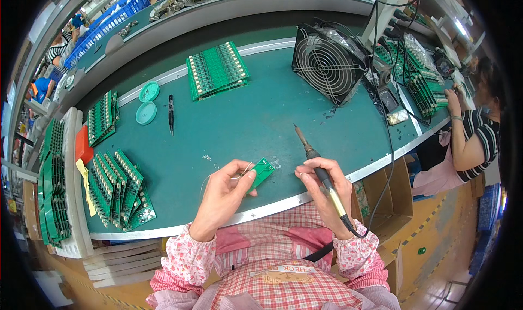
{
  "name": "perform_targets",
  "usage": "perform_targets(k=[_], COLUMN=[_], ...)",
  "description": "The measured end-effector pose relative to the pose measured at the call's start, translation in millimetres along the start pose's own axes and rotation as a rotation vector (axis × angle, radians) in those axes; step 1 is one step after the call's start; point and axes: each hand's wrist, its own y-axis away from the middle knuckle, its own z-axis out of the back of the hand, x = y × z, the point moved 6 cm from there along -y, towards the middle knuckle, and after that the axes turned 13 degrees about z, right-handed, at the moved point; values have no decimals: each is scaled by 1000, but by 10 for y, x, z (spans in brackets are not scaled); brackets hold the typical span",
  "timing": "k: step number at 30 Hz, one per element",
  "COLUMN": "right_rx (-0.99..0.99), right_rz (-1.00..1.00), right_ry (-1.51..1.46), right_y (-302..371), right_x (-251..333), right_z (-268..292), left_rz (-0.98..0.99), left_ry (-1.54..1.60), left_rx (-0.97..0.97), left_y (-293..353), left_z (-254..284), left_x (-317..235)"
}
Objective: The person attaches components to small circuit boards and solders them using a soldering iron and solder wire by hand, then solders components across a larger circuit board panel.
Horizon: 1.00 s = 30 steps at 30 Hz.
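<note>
Near the bench's front edge, my left hand (226,193) is closed on a small green circuit board (262,173), tilted up between thumb and fingers. A thin pale wire (243,171), probably solder, also runs through these fingers. To its right, my right hand (328,189) grips a soldering iron (321,173) with a dark handle. The iron's tip points up and away to the left, apart from the board. A black cord hangs from the handle's lower end. Small clear scraps (276,163) lie on the green bench top (229,130) beside the board.
Stacked circuit panels (218,70) lie at the back, with more panels (117,190) at left. Tweezers (171,115) lie beside two round green tins (146,112). A black fan (327,64) stands at back right. Another person (468,141) handles boards at right. An open carton (387,195) is below.
</note>
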Motion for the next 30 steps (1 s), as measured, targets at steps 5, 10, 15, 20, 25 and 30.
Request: perform_targets(k=[5,10,15,20,25,30], right_rx=[8,10,50,55,107,116], right_rz=[-24,-74,-31,-36,-31,-71], right_ry=[-116,-178,-161,-170,-125,-195], right_y=[-29,-83,-88,-110,-121,-101], right_x=[-19,18,-15,-23,-6,-73], right_z=[-43,-93,-162,-181,-185,-171], left_rz=[26,-13,-43,-67,-114,-38], left_ry=[-77,-141,-215,-293,-291,-292], left_rx=[-3,18,25,18,31,50], left_y=[-16,-20,2,36,7,40], left_z=[16,-8,-37,-33,-35,-68], left_x=[35,36,8,-36,46,-29])
